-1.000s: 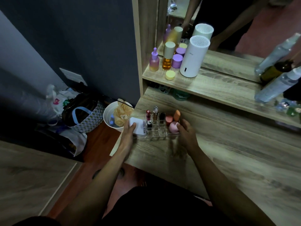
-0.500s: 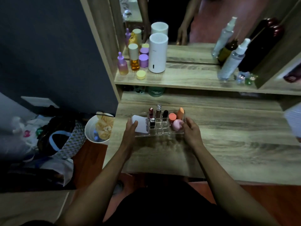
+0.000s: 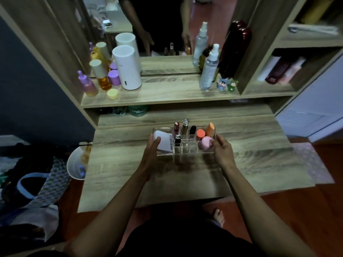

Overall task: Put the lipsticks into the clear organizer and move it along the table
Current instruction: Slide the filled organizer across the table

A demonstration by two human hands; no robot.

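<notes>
The clear organizer [image 3: 187, 149] stands on the wooden table [image 3: 185, 173], near its middle. Several lipsticks [image 3: 185, 127] stand upright in its back slots, and one more [image 3: 177, 139] sits in a front slot. A white tube [image 3: 164, 142] lies in its left end. An orange sponge [image 3: 210, 129], a coral cap [image 3: 200, 134] and a pink sponge [image 3: 206, 142] fill its right end. My left hand [image 3: 151, 154] grips the organizer's left end and my right hand [image 3: 221, 151] grips its right end.
A shelf [image 3: 167, 95] above the table carries a white cylinder [image 3: 127, 68], purple and amber bottles [image 3: 98, 78], a spray bottle [image 3: 209, 67] and small figurines [image 3: 227, 84]. A mirror stands behind them. A white bin [image 3: 77, 164] and bags lie on the floor at left.
The organizer, held at both ends, has moved right along the table from its left edge toward the middle. My view has swung right with it.
</notes>
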